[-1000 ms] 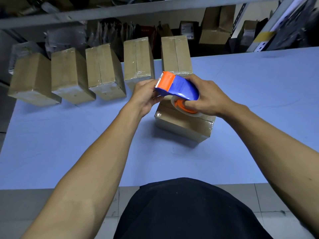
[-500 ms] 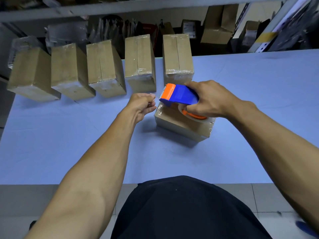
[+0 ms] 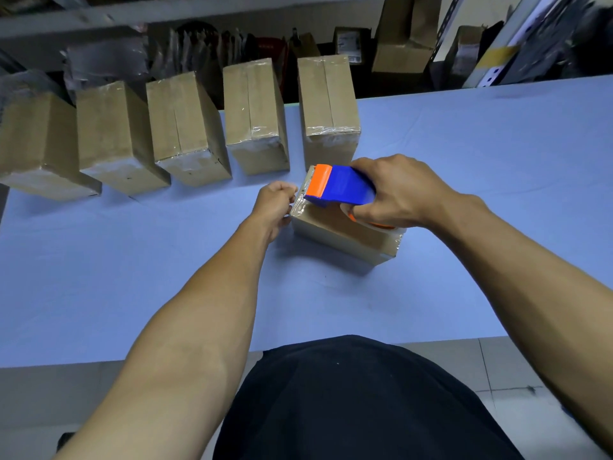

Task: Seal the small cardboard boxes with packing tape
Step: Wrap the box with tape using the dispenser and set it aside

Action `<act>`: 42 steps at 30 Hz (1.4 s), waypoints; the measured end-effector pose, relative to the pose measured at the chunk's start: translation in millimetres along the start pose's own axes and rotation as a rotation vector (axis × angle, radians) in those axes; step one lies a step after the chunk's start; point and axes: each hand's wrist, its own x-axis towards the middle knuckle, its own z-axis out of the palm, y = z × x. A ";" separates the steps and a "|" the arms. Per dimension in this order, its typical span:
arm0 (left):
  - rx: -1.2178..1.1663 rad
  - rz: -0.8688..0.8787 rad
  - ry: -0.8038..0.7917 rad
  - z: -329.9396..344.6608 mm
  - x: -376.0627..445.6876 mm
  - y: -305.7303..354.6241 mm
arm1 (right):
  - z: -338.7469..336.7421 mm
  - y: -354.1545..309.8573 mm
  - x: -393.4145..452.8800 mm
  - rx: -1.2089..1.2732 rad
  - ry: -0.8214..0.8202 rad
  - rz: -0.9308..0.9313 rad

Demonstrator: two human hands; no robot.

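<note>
Your right hand (image 3: 394,190) has a closed grip round the blue and orange tape dispenser (image 3: 338,185), held over the far left corner of the small cardboard box (image 3: 345,232). That box lies on the blue tabletop (image 3: 166,260), just in front of you. Your left hand (image 3: 275,207) pinches the clear tape end (image 3: 300,202) at the box's left edge. Five taped boxes (image 3: 255,117) stand in a row along the tabletop's far side.
</note>
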 end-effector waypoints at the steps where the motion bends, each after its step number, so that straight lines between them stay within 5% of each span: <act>1: -0.001 0.009 0.013 1.9 0.0 -1.4 | 0.6 -0.7 0.7 -0.003 -0.001 0.005; 8: -0.053 -0.023 0.009 4.7 8.4 -4.3 | 1.7 -4.0 3.7 -0.006 -0.023 0.036; 15: -0.026 -0.236 0.030 3.8 9.4 -3.0 | 1.5 -6.3 3.6 -0.026 -0.023 0.085; 20: -0.050 0.045 0.241 8.7 14.6 -5.9 | 2.1 -6.0 2.8 -0.027 -0.003 0.101; 24: -0.003 0.255 0.096 14.6 2.9 -11.4 | -1.6 -6.5 9.7 -0.044 -0.009 0.109; 42: -0.006 0.176 0.310 41.4 -10.1 -33.2 | -3.4 25.9 -33.2 0.018 -0.023 -0.002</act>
